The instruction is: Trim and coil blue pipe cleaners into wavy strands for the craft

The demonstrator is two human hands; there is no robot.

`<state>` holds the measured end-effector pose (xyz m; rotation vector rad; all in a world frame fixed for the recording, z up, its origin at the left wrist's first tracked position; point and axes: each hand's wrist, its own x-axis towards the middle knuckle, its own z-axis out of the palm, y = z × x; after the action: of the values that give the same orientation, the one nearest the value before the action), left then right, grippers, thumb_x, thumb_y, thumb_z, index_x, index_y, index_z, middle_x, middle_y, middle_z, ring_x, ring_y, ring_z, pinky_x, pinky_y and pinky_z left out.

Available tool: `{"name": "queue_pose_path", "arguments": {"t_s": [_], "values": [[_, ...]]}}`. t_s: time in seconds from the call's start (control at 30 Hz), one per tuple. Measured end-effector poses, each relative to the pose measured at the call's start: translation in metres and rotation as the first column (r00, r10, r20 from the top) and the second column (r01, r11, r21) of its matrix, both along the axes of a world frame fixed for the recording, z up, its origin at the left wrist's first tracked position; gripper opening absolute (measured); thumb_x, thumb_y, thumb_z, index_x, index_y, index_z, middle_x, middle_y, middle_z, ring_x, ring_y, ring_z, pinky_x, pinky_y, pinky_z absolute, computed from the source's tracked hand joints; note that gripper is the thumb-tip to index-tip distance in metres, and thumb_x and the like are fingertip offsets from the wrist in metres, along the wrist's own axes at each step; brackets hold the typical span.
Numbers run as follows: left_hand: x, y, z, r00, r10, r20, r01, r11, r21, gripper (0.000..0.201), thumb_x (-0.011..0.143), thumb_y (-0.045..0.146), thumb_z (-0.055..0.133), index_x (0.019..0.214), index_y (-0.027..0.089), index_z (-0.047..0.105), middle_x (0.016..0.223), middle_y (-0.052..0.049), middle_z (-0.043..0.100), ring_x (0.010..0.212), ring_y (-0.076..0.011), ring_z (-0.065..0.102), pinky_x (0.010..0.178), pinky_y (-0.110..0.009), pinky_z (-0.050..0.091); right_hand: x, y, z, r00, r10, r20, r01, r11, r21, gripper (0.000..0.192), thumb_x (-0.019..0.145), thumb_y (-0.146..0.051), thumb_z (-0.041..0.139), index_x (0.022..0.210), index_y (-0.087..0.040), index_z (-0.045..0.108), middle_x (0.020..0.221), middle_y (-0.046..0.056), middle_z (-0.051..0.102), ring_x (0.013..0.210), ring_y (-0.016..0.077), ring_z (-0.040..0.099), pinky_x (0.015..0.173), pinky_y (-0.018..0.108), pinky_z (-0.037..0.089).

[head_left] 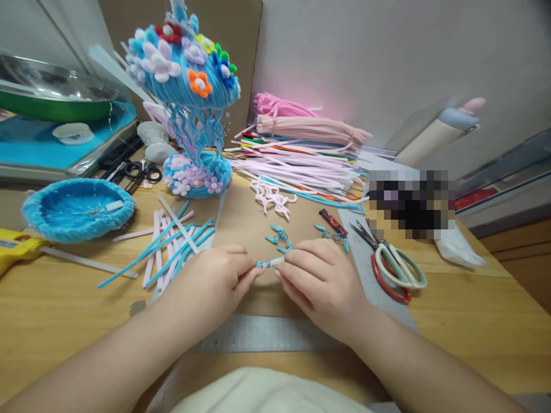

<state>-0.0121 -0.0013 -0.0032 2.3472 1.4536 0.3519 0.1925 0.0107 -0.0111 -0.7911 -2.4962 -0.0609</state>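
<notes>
Both hands' fingers (pixel 252 274) pinching blue-wrapped stick (pixel 270 263)

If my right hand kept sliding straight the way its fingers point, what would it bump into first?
The right hand points left, toward the left hand. First in line is the small white piece wrapped in blue pipe cleaner that both pinch, then the left hand's fingertips.

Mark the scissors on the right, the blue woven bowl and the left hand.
scissors (pixel 398 269), head view, on the handle loops
blue woven bowl (pixel 77 209), head view, on its rim
left hand (pixel 217 275), head view, on its back
</notes>
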Motion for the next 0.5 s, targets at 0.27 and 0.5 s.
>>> {"name": "queue_pose_path", "arguments": {"t_s": [0.27, 0.5], "values": [[-0.005, 0.002, 0.001, 0.994, -0.102, -0.045, 0.100, 0.994, -0.040, 0.028, 0.090, 0.024, 0.045, 0.071, 0.016, 0.064, 0.069, -0.002, 0.057, 0.063, -0.0134, 0.054, 0.057, -0.025, 0.034, 0.003, 0.005, -0.003, 0.992, 0.005, -0.124, -0.056, 0.912, -0.407, 0.013, 0.088, -0.016, 0.053, 0.084, -0.015, 0.065, 0.079, 0.006, 0.068, 0.072, 0.0146, 0.060, 0.065, 0.028, 0.044], [-0.006, 0.005, -0.001, 0.947, -0.317, -0.061, 0.316, 0.871, 0.375, 0.025, 0.093, 0.018, 0.041, 0.086, 0.015, 0.066, 0.070, -0.003, 0.058, 0.062, -0.0144, 0.049, 0.054, -0.028, 0.031, 0.007, 0.019, -0.002, 0.875, -0.403, -0.268, -0.373, -0.208, -0.904, 0.021, 0.080, -0.028, 0.062, 0.067, -0.015, 0.052, 0.046, -0.004, 0.057, 0.031, 0.0058, 0.047, 0.032, 0.013, 0.034]]}}
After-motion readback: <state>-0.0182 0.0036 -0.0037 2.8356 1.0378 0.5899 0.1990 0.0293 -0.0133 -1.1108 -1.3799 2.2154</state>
